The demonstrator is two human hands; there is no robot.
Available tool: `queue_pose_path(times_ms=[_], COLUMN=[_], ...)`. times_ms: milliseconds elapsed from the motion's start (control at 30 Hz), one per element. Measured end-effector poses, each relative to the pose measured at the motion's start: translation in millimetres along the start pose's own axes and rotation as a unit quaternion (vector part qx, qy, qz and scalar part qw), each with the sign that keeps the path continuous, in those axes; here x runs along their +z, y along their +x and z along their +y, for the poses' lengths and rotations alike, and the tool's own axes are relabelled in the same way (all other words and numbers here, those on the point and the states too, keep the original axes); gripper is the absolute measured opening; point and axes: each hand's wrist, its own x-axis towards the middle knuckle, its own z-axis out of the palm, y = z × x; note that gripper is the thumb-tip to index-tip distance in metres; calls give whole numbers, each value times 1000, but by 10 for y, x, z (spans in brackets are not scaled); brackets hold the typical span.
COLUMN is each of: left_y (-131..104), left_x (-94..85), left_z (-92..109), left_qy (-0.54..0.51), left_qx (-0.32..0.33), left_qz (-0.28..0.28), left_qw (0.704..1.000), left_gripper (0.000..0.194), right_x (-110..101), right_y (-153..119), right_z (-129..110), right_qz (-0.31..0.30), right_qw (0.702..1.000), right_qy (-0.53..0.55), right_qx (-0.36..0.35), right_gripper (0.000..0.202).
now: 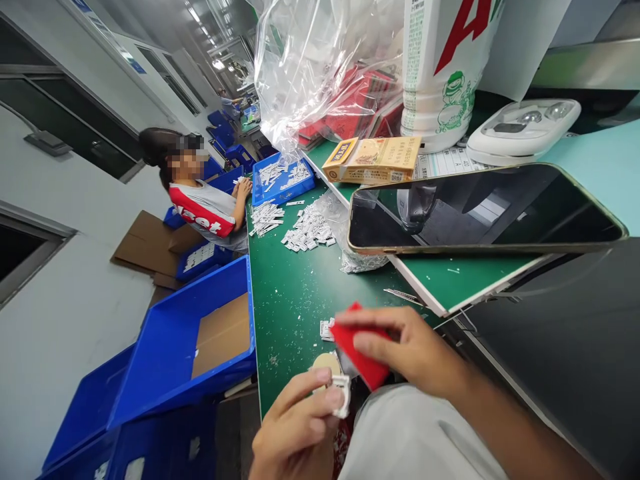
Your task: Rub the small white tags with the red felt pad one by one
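Observation:
My left hand is closed on a small white plastic part, pinched between thumb and fingers over the near edge of the table. My right hand grips a flat red piece by its upper part, with the thumb on the near face. What the red piece is made of I cannot tell. The two hands are close together, the red piece just right of the white part. Behind my left fingers shows a beige round thing, partly hidden. A few more white parts lie on the green table beyond it.
Piles of white parts and a blue tray are farther along, where a co-worker sits. A thin blade-like tool lies near the raised shelf corner. On the shelf are a phone, carton and bottle. Blue bins stand left.

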Motion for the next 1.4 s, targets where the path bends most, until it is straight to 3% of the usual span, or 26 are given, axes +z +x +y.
queue_pose_path(times_ms=[67,133,233,400,467,500,533,600,633,667,700,733,767,800,833,867,967,1067,1167,1233,1300,1400], left_y=[65,137,187,143,134,136,140,149,150,147,140,131,125,126,141,176,465,1039,1662,1904,1908,1522], left_x=[21,50,71,47,45,49,55,67,71,72,70,67,63,62,68,87,253,577,894,990,947,634], left_z=[-2,-2,1,16,16,13,10,4,3,3,2,-3,-16,-40,-80,-137,-387,-649,-816,-894,-985,-1181], left_qy=[-104,-191,-271,-332,-338,-343,-353,-376,-385,-390,-390,-388,-385,-378,-361,-335,-246,-221,-183,-130,-50,104], left_qx=[-91,-209,-351,-464,-509,-527,-539,-549,-553,-560,-569,-577,-579,-576,-564,-543,-455,-366,-292,-251,-215,-180], left_qz=[0,-21,-34,-63,-64,-59,-55,-57,-63,-73,-83,-92,-104,-118,-130,-135,-99,-51,-95,-135,-153,-193], left_qw=[990,959,896,819,789,775,763,744,736,728,719,713,711,715,731,758,850,903,934,950,963,959], left_gripper=[32,30,36,29,31,33,34,32,30,28,28,29,31,33,36,38,38,33,38,43,44,33], right_x=[13,30,62,58,12,-17,-47,-91,-99,-96,-83,-65,-46,-32,-29,-37,-124,-226,-266,-277,-310,-423], right_y=[29,18,-51,-93,-74,-62,-51,-30,-19,-7,5,17,24,24,14,-7,-118,-219,-264,-285,-316,-383], right_z=[42,60,37,-18,-32,-38,-42,-44,-41,-37,-30,-21,-8,9,33,64,192,323,407,441,469,524], right_qz=[112,140,59,-58,-160,-238,-329,-495,-526,-506,-426,-288,-126,20,121,173,173,176,192,200,208,236], right_qw=[993,989,997,990,981,966,939,858,838,851,895,950,985,992,984,976,977,978,975,974,974,970], right_qy=[-26,-24,1,105,79,42,-2,-56,-58,-52,-44,-44,-54,-70,-87,-102,-121,-112,-110,-106,-90,-50], right_qx=[-27,-50,-55,-78,-82,-88,-100,-129,-134,-131,-124,-114,-105,-98,-93,-85,-42,3,20,23,26,35], right_gripper=[33,29,23,25,31,33,35,39,41,41,39,36,34,33,32,31,28,29,33,34,35,36])
